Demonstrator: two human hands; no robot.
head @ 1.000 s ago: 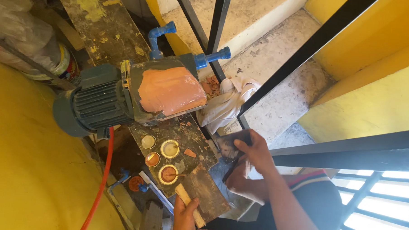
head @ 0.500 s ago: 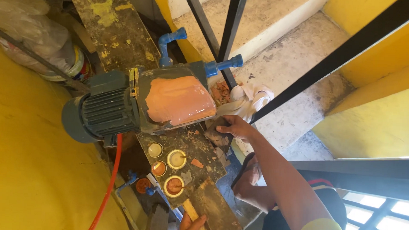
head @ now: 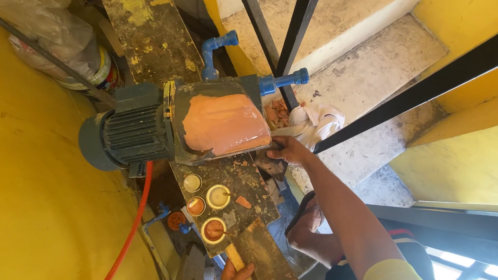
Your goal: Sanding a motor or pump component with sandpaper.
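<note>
A grey-green motor pump lies on its side, its casing smeared with a smooth orange putty patch. My right hand rests against the right edge of that casing and grips a dark abrasive sheet that hangs just below my fingers. My left hand shows only partly at the bottom edge, closed around a wooden handle that lies on the paint-stained board.
Several small round tins of orange paste sit on the board. A white rag lies by black metal rails. Blue pipe fittings, a red hose, a paint can and my sandalled foot crowd around.
My right hand has moved up from beside my foot to the pump casing's right edge, carrying the dark sheet. The left hand has slid lower in view while the camera shifted.
</note>
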